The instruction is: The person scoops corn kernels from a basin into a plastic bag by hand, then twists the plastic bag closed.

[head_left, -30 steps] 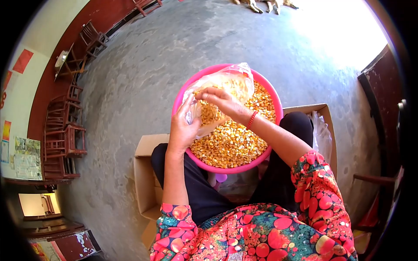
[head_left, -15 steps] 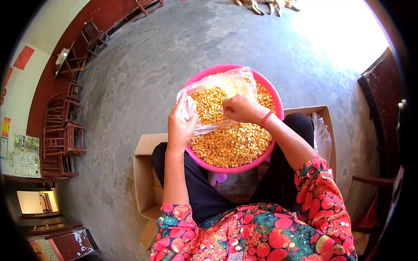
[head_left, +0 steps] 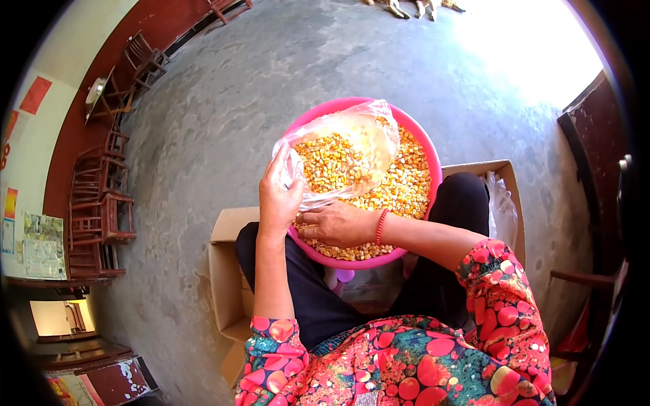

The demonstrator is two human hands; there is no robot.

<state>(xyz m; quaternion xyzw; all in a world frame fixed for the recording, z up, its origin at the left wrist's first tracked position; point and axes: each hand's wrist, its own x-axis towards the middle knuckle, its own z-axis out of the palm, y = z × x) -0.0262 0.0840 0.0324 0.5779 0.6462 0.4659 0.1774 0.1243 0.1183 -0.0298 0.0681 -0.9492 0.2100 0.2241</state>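
A pink basin rests at my knees, heaped with yellow corn kernels. Over its far left part lies a clear plastic bag, its mouth spread wide, with kernels inside it. My left hand grips the bag's left edge, thumb and fingers pinching the plastic. Below the bag, my right hand lies palm down on the loose kernels near the basin's front left rim. Its fingers point left and are slightly apart, the tips partly hidden among the corn. A red beaded bracelet circles the right wrist.
Cardboard boxes stand beside my legs, one on the left and one on the right with clear plastic bags in it. Wooden chairs line the left wall. An animal lies on the concrete floor at the top.
My right hand has moved from above the bag's opening, where it was closed, down and left onto the loose corn. My left hand keeps its hold on the bag, nearly still.
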